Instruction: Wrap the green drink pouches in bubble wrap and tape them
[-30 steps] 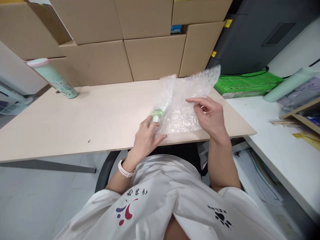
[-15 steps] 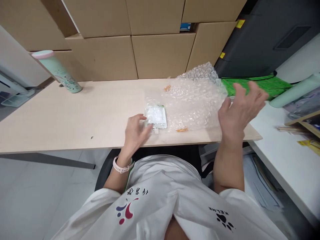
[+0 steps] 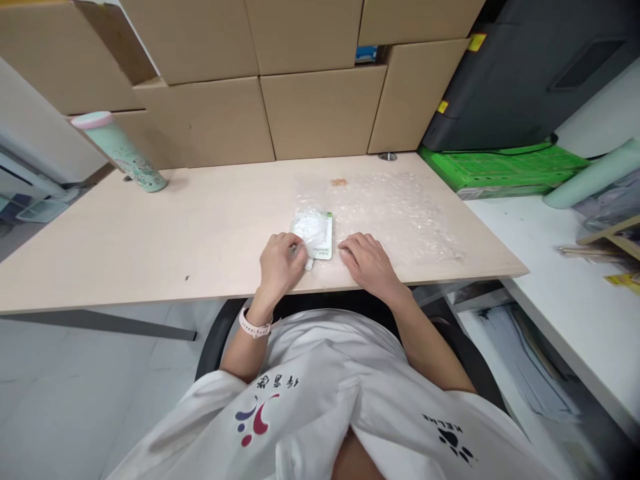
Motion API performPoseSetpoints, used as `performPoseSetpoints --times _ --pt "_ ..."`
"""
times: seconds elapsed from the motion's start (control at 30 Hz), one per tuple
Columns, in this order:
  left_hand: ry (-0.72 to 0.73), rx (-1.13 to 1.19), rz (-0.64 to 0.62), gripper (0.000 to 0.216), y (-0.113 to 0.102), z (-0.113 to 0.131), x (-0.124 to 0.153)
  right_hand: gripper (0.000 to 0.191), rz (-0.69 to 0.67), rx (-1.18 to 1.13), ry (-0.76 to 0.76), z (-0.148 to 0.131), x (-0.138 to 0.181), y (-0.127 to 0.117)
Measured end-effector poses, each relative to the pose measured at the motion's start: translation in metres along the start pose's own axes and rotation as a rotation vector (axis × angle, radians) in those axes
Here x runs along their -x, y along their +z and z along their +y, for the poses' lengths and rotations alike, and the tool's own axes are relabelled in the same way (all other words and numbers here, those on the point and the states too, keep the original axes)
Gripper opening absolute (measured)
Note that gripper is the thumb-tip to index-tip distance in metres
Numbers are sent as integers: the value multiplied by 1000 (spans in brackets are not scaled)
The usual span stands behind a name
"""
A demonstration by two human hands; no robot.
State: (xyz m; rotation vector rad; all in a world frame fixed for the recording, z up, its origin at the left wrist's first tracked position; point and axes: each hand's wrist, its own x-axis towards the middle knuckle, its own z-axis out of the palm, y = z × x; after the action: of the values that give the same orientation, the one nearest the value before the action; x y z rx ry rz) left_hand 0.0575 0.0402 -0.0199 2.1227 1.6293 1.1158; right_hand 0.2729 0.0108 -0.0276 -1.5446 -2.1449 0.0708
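A small white and green pouch (image 3: 315, 233) lies on a clear sheet of bubble wrap (image 3: 395, 210) spread flat over the light wooden table (image 3: 150, 233). My left hand (image 3: 281, 261) rests at the pouch's lower left corner, its fingers curled against the pouch's bottom tab. Just right of the pouch, my right hand (image 3: 369, 261) lies palm down on the near edge of the bubble wrap, fingers bent and holding nothing that I can see.
A mint bottle with a pink lid (image 3: 120, 152) leans at the back left. Cardboard boxes (image 3: 320, 107) line the back. A green crate (image 3: 500, 170) under a dark case (image 3: 525, 73) sits at the right, beside a white desk (image 3: 565, 293).
The bubble wrap, raised by my right hand before, now lies flat on the table. My right hand came down beside the pouch. My left hand stayed at the pouch.
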Motion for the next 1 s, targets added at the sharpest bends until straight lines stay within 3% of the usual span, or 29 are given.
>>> performPoseSetpoints --times 0.1,0.17,0.27,0.37,0.47,0.57,0.63,0.7,0.8,1.0 --pt "-216 247 215 9 -10 -17 1 25 6 39 28 2 1 -4" --pt "-254 256 414 31 -20 -30 4 25 30 57 47 7 5 -7" --pt "-181 125 599 51 -36 -35 14 22 76 83 86 23 15 -15" --pt "-7 52 624 36 -46 -20 26 21 99 122 144 43 28 -26" --pt "244 58 478 23 -44 3 36 20 118 170 230 62 39 -37" --pt "443 60 88 21 -29 16 42 21 114 222 302 74 45 -45" --pt "458 -52 -186 32 -18 15 44 22 112 276 335 75 43 -45" --pt "403 -179 -377 51 -10 12 45 25 130 316 332 67 36 -40" --pt "333 -237 -482 64 -6 8 46 30 167 210 259 44 17 -26" --pt "292 -188 -481 77 -10 10 46 61 131 -138 267 5 -17 -7"
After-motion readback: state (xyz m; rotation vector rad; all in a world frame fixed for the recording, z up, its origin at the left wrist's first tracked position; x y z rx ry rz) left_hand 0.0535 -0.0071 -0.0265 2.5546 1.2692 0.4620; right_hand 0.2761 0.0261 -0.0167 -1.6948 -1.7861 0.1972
